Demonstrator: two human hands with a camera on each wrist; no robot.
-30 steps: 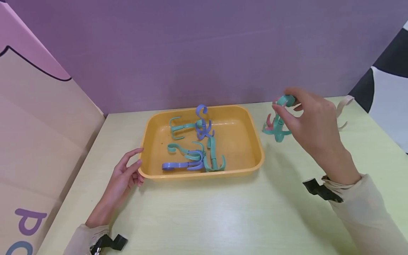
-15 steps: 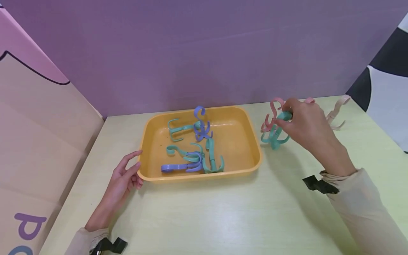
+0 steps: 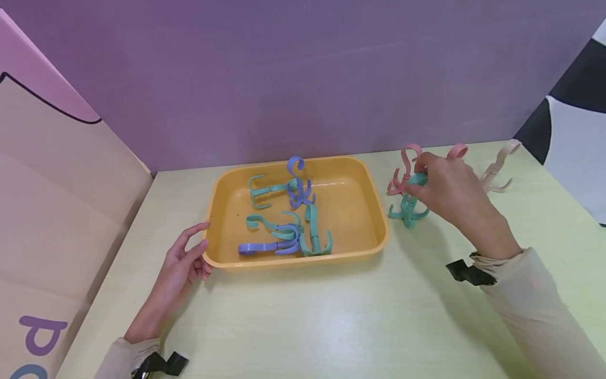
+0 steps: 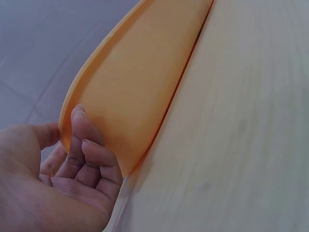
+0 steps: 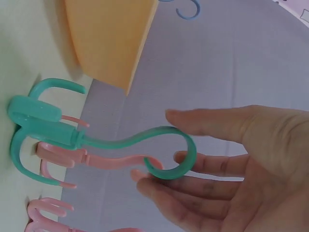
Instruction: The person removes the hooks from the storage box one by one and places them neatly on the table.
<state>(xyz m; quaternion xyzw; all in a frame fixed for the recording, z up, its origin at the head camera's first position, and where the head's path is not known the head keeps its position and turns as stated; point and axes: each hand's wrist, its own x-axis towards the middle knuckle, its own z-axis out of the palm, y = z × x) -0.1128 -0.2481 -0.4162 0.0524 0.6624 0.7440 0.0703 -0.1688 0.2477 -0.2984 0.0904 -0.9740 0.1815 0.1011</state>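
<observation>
Left of the yellow tray (image 3: 352,213), a pale panel (image 3: 61,210) bore a sideways purple letter (image 3: 43,322). The left hand (image 3: 182,263) pinched the tray's smooth left rim. Inside were glossy, curled, pronged turquoise hooks (image 3: 314,229) and violet hooks (image 3: 259,248). Right of the tray, the right hand (image 3: 452,184) loosely pinched the curl of an upright turquoise hook (image 5: 53,131) on the wood-grained table (image 3: 303,316), near pink hooks (image 5: 60,154).

Left grip (image 4: 63,188) on the orange tray (image 4: 135,72)
</observation>
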